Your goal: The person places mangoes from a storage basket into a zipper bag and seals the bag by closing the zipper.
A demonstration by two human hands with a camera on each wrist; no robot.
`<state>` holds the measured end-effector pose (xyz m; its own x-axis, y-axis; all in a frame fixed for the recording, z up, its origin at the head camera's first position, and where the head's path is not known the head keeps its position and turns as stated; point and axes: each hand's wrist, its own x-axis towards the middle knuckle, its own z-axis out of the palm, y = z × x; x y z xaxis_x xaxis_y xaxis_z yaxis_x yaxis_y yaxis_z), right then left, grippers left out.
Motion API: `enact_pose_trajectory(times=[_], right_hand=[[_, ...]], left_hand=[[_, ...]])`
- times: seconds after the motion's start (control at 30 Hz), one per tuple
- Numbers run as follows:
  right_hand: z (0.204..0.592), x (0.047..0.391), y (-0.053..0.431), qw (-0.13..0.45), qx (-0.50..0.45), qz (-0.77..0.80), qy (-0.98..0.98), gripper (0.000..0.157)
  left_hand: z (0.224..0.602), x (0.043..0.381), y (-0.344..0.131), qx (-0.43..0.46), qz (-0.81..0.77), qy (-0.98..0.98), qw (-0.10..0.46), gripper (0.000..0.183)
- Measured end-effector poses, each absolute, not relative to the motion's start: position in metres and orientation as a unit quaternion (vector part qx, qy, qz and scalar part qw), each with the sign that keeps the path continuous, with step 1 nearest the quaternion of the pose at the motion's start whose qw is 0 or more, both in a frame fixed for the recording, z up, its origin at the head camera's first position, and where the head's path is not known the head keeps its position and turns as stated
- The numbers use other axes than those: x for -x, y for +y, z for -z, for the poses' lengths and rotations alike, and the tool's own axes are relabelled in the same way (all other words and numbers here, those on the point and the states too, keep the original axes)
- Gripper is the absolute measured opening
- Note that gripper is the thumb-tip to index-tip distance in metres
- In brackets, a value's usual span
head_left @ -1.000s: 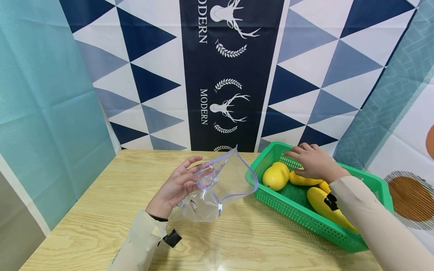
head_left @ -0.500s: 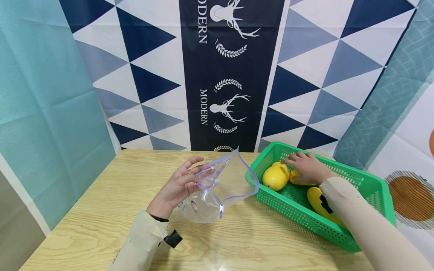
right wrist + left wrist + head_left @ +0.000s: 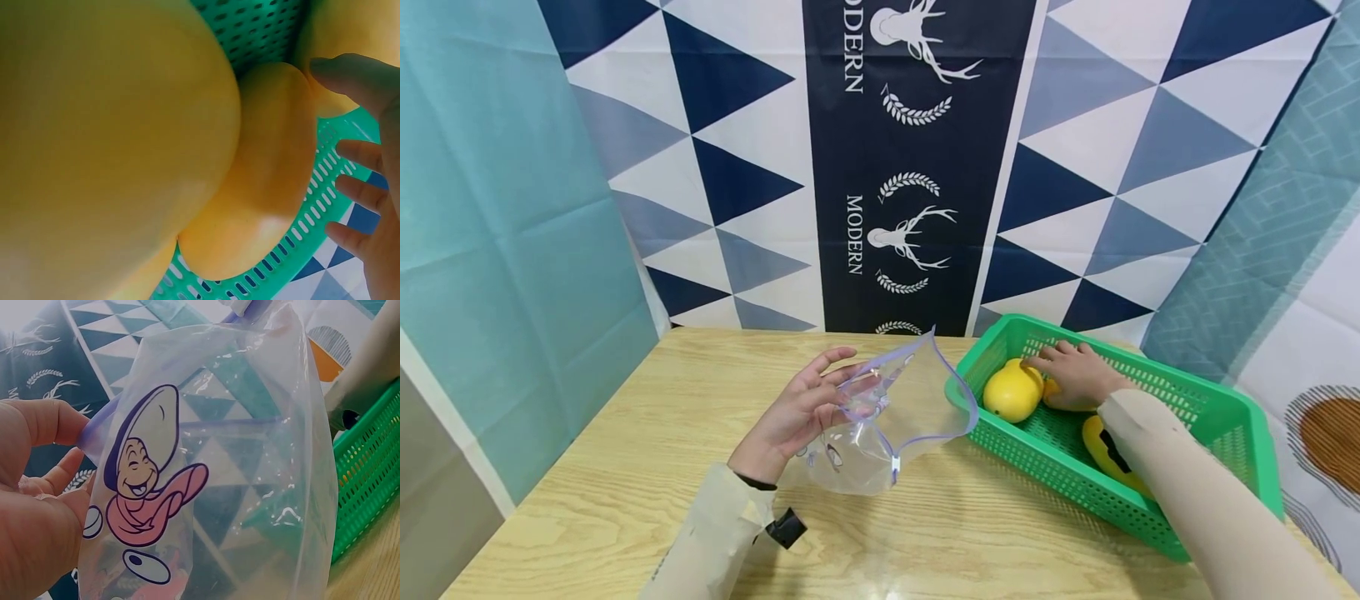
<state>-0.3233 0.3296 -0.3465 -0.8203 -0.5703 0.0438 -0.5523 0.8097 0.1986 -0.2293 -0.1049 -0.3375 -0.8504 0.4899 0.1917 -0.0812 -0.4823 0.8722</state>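
Note:
My left hand (image 3: pixel 796 410) pinches the edge of a clear zip bag (image 3: pixel 917 404) with a purple zip strip. The bag's mouth gapes toward the basket, and the left wrist view shows cartoon prints on the clear bag (image 3: pixel 256 481). My right hand (image 3: pixel 1077 377) reaches into the green basket (image 3: pixel 1037 472), fingers spread above a yellow mango (image 3: pixel 1055 397) that it partly covers. Left of it sits a rounder yellow mango (image 3: pixel 1013 392). A longer mango (image 3: pixel 1108 457) lies under the right forearm. In the right wrist view, the thumb and fingers stand apart beside the mangoes (image 3: pixel 269 187).
The basket stands at the right of the wooden table (image 3: pixel 647 467), its near left corner close to the bag. A patterned cloth (image 3: pixel 745 175) hangs behind the table, with a teal cloth (image 3: pixel 527 233) on the left.
My right hand has lowered into the basket, closer over the middle mango. The left hand keeps its hold on the bag nearly in place.

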Motion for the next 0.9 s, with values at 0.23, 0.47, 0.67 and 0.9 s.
enact_pose_trajectory(times=[0.23,0.47,0.67,0.9], right_hand=[[0.349,0.327,0.329,0.043,-0.286,0.089,-0.953,0.055],[0.350,0.334,0.325,0.023,-0.273,0.099,-0.957,0.059],[0.350,0.336,0.321,0.023,-0.278,0.090,-0.956,0.061],[0.357,0.342,0.318,0.009,-0.276,0.081,-0.958,0.063]], left_hand=[[0.338,0.230,-0.104,-0.217,-0.832,0.481,0.172,0.037],[0.339,0.230,-0.104,-0.231,-0.829,0.479,0.171,0.044],[0.339,0.231,-0.102,-0.234,-0.827,0.481,0.175,0.051],[0.339,0.231,-0.100,-0.222,-0.827,0.485,0.180,0.051]])
